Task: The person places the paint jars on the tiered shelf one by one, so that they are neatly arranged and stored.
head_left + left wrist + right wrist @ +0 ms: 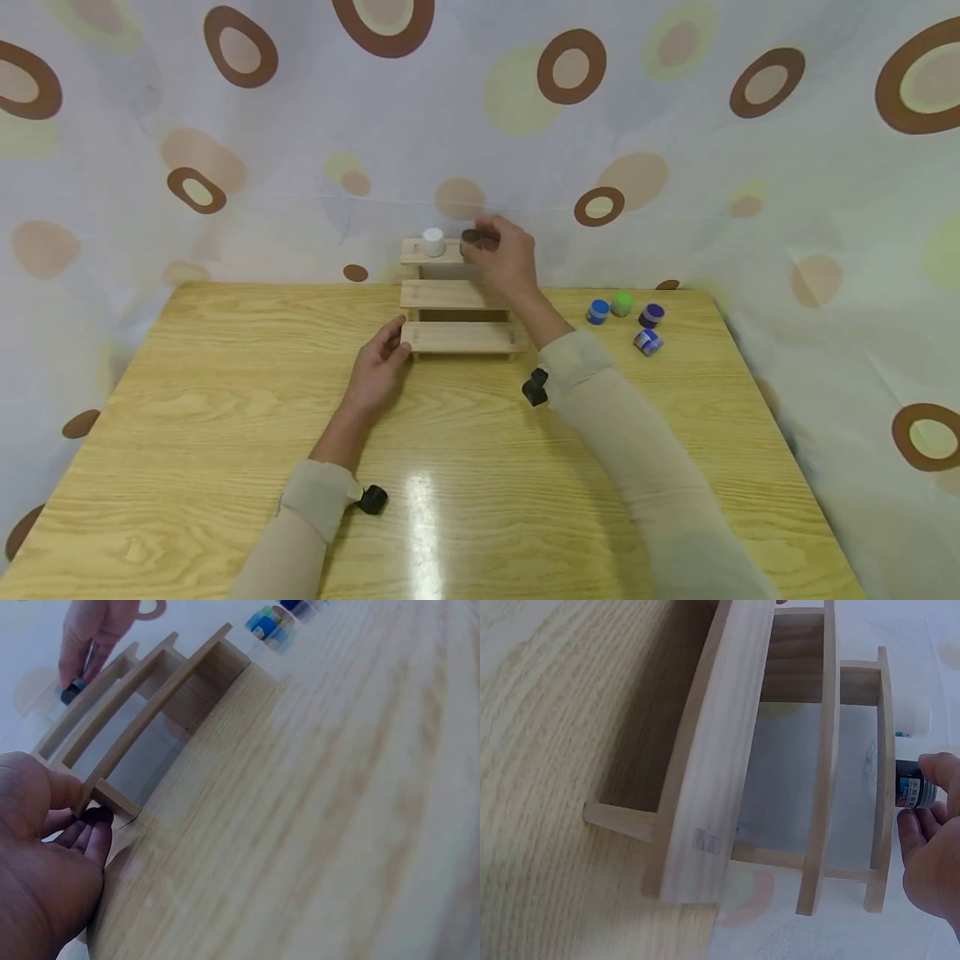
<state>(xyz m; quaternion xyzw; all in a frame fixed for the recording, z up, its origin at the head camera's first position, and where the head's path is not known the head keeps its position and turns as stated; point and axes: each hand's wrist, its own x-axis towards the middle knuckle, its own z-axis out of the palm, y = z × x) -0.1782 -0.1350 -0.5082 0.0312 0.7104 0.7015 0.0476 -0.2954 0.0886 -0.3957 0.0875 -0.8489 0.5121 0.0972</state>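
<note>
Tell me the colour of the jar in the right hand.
The jar looks mostly black, clearest in the right wrist view.

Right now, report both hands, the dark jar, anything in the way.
Right fingers gripping dark jar at top shelf. Left fingers holding left end of bottom shelf. White jar beside dark one; nothing seen blocking.

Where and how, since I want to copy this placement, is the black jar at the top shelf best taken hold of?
The black jar is probably best pinched by its upper sides, thumb opposite fingers, coming from above and the person's right: it is round and upright, its base faces the top shelf, and the white jar stands to the left.
</note>
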